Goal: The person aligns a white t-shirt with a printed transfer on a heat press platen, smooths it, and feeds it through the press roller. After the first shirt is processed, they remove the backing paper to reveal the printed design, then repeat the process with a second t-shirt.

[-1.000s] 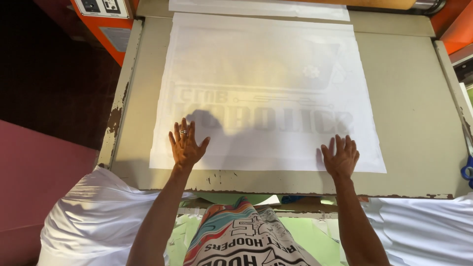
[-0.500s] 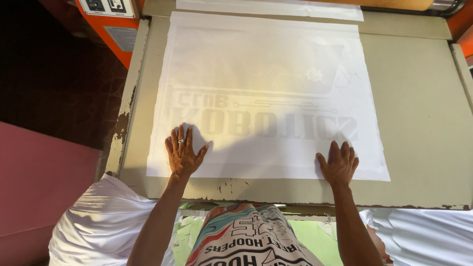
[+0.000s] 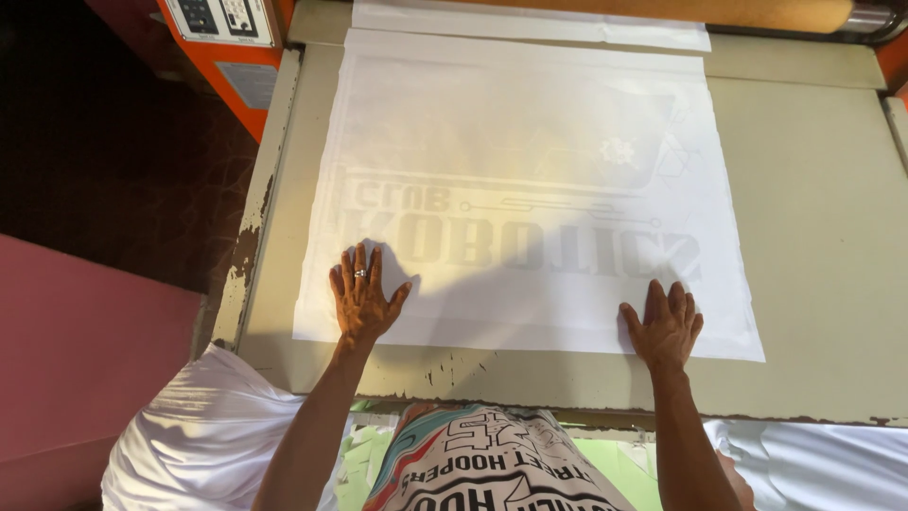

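While pressed flat, fingers spread, left hand (image 3: 362, 299) and right hand (image 3: 665, 327) on large thin white printed paper sheet (image 3: 530, 170): light, limp, crease-prone; best gripped by near corners.

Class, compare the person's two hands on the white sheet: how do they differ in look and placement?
The left hand wears a ring; none shows on the right hand. The left hand lies further up the white sheet, while the right hand sits at its near edge. Both lie flat, palms down, fingers spread.

Your left hand (image 3: 362, 301) and right hand (image 3: 665, 324) lie flat on the sheet's (image 3: 530, 142) near edge, which rests on the table (image 3: 823, 237); a control box (image 3: 222, 38) sits beyond your left hand.
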